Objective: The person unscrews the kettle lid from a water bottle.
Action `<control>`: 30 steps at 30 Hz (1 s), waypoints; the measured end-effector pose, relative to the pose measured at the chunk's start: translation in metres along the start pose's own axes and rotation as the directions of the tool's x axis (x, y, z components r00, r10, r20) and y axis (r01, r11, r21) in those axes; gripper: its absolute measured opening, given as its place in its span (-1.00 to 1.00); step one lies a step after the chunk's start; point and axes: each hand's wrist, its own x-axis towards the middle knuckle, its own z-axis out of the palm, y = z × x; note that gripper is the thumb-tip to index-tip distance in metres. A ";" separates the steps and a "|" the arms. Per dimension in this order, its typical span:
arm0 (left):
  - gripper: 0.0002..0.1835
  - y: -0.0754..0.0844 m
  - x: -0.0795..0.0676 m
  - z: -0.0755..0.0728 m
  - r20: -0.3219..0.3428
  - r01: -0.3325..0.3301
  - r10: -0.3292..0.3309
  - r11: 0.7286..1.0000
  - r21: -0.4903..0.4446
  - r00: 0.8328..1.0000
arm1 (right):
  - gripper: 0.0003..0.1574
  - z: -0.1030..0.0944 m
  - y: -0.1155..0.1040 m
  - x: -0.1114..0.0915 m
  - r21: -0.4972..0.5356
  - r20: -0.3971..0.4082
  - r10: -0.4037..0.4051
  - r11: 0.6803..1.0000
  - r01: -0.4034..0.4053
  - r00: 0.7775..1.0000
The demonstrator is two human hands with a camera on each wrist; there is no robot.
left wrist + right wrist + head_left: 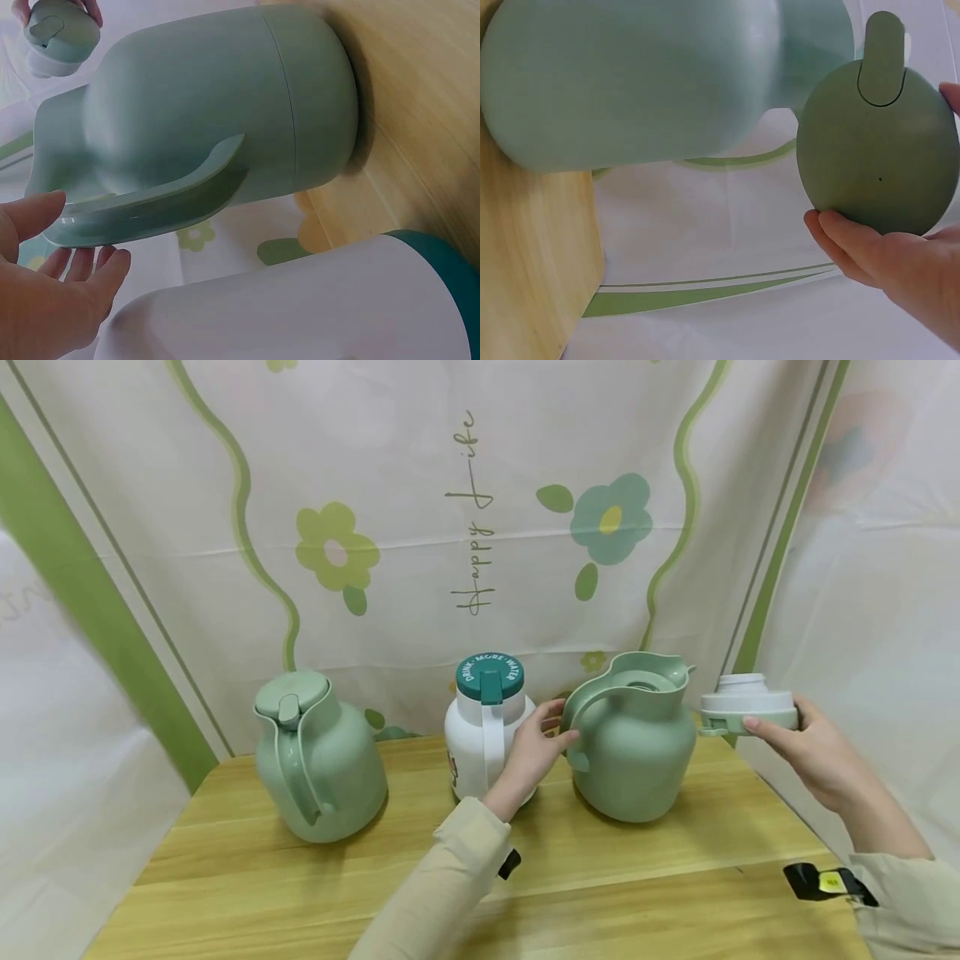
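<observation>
In the head view a pale green jug (633,760) stands uncovered at the right, its mouth showing. My left hand (531,753) is at its handle, with the thumb on one side and the fingers on the other; in the left wrist view the handle (150,199) lies between thumb and fingertips, and the hold looks light. To the jug's right, my right hand (821,752) grips a green-and-white lid (750,706) in the air by its rim. The lid's white threaded part faces up. From the right wrist view, its round green underside (877,150) and tab are visible.
A white flask (468,735) with a teal cap (491,677) stands just behind my left forearm. At the left is another green jug (330,772), its lid on. All three vessels stand on a wooden table (600,893), with a printed curtain (405,452) behind.
</observation>
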 end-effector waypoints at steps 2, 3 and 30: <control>-0.48 0.000 0.000 -0.001 0.004 0.009 -0.009 1.000 -0.010 1.000 | 0.06 0.000 0.001 0.000 0.018 0.006 0.002 1.000 -0.002 1.000; -0.49 0.000 0.000 -0.002 0.003 0.006 -0.006 1.000 -0.004 1.000 | 0.06 0.001 0.002 0.001 0.042 0.009 0.001 0.999 -0.001 1.000; -0.53 0.003 0.000 -0.003 -0.003 0.027 -0.027 0.999 -0.034 1.000 | 0.21 0.009 0.052 -0.013 -0.137 -0.033 0.264 0.954 -0.266 0.964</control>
